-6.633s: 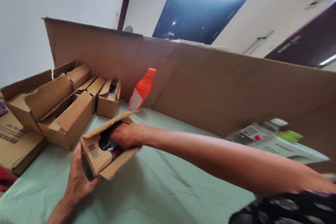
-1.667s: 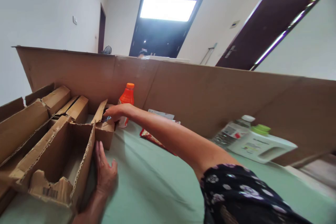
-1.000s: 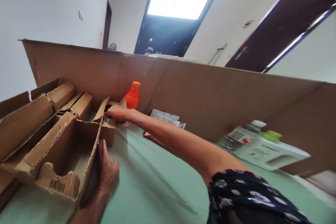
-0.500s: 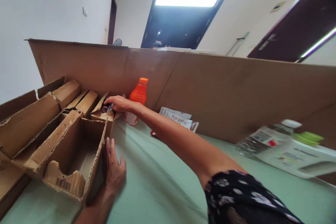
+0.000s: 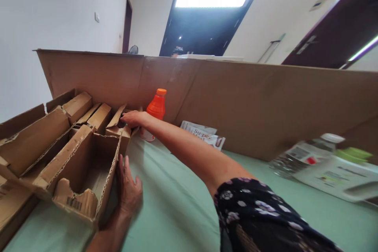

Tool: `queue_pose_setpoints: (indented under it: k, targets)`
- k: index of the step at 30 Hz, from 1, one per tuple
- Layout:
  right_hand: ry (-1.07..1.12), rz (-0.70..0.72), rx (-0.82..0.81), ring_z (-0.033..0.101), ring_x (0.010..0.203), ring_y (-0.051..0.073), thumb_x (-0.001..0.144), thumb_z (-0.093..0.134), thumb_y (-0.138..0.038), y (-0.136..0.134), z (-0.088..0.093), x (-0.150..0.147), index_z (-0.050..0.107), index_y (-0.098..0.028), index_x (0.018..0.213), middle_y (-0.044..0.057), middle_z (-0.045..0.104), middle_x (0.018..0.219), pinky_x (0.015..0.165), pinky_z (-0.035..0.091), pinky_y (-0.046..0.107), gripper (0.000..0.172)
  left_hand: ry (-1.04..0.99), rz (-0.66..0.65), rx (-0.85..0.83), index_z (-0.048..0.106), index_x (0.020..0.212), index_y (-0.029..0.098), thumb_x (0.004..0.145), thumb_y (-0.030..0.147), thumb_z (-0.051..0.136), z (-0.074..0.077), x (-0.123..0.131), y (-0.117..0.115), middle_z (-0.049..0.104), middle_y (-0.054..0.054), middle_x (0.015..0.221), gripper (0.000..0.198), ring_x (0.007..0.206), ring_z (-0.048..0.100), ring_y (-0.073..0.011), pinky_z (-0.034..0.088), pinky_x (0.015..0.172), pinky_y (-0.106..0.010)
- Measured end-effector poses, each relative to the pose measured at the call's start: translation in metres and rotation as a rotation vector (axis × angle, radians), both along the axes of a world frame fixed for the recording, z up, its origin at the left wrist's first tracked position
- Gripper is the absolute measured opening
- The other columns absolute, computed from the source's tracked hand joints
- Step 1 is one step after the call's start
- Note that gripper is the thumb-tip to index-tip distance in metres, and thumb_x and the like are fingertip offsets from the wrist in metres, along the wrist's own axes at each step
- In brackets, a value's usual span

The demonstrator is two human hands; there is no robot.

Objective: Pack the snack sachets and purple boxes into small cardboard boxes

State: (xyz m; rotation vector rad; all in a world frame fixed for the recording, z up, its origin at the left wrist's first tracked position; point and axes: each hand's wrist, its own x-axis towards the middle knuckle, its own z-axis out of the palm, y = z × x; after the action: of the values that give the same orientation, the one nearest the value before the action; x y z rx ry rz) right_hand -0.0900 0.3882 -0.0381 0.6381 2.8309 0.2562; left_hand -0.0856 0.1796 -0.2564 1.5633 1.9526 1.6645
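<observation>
My left hand [image 5: 130, 189] lies with its fingers stretched out along the right side of an open cardboard box [image 5: 110, 185], whose front wall is torn low and carries a barcode. My right hand [image 5: 134, 119] reaches over to a smaller cardboard box [image 5: 125, 130] behind it, fingers bent down into its opening. Their tips are hidden inside, so I cannot make out what they hold, if anything. Just behind my right wrist stands a bottle with an orange cap [image 5: 156, 104], partly covered by the forearm.
More cardboard boxes [image 5: 34, 134] stand side by side at the left. White packets [image 5: 203, 136] lean near the cardboard wall [image 5: 251, 102] at the back. On the right lie a clear bottle [image 5: 304, 157] and a white jug [image 5: 333, 177] on the green cloth [image 5: 177, 204].
My right hand has lowered a small dark and bluish thing into the rear box, where it is now out of sight. My left hand stays against the front box.
</observation>
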Motion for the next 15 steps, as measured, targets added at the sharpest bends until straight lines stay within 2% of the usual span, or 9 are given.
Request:
queue_pose_setpoints:
  k: [3, 7, 11, 15]
  targets:
    - [-0.022, 0.012, -0.017, 0.068, 0.113, 0.024, 0.098, 0.069, -0.026, 0.002, -0.015, -0.004, 0.069, -0.016, 0.122, 0.01, 0.071, 0.124, 0.097, 0.056, 0.045, 0.026, -0.009, 0.009, 0.011, 0.038, 0.152, 0.011, 0.082, 0.009, 0.049, -0.002, 0.0, 0.001, 0.029, -0.02, 0.166, 0.071, 0.157, 0.024, -0.0289, 0.021, 0.13, -0.051]
    - [0.026, 0.047, -0.029, 0.067, 0.116, 0.024, 0.1, 0.066, -0.025, 0.003, -0.028, -0.003, 0.07, -0.017, 0.121, 0.01, 0.071, 0.125, 0.1, 0.055, 0.045, 0.023, -0.024, 0.016, 0.036, 0.036, 0.153, 0.014, 0.082, 0.01, 0.051, -0.003, 0.0, 0.001, 0.033, -0.019, 0.163, 0.073, 0.155, 0.028, -0.0286, 0.023, 0.129, -0.051]
    - [0.084, 0.079, -0.032, 0.068, 0.118, 0.025, 0.096, 0.062, -0.011, 0.002, -0.028, 0.008, 0.075, -0.013, 0.115, 0.012, 0.074, 0.122, 0.099, 0.053, 0.041, 0.023, -0.023, 0.025, 0.098, 0.032, 0.154, 0.016, 0.083, 0.012, 0.052, 0.001, -0.002, -0.002, 0.034, -0.018, 0.163, 0.074, 0.154, 0.031, -0.0285, 0.026, 0.128, -0.052]
    - [0.112, 0.128, -0.051, 0.069, 0.115, 0.024, 0.091, 0.06, -0.001, -0.014, -0.02, 0.029, 0.077, -0.013, 0.111, 0.011, 0.075, 0.12, 0.095, 0.055, 0.037, 0.028, -0.009, 0.066, 0.157, 0.028, 0.157, 0.017, 0.086, 0.015, 0.053, 0.011, -0.001, -0.009, 0.035, -0.018, 0.161, 0.076, 0.154, 0.03, -0.0307, 0.027, 0.127, -0.054]
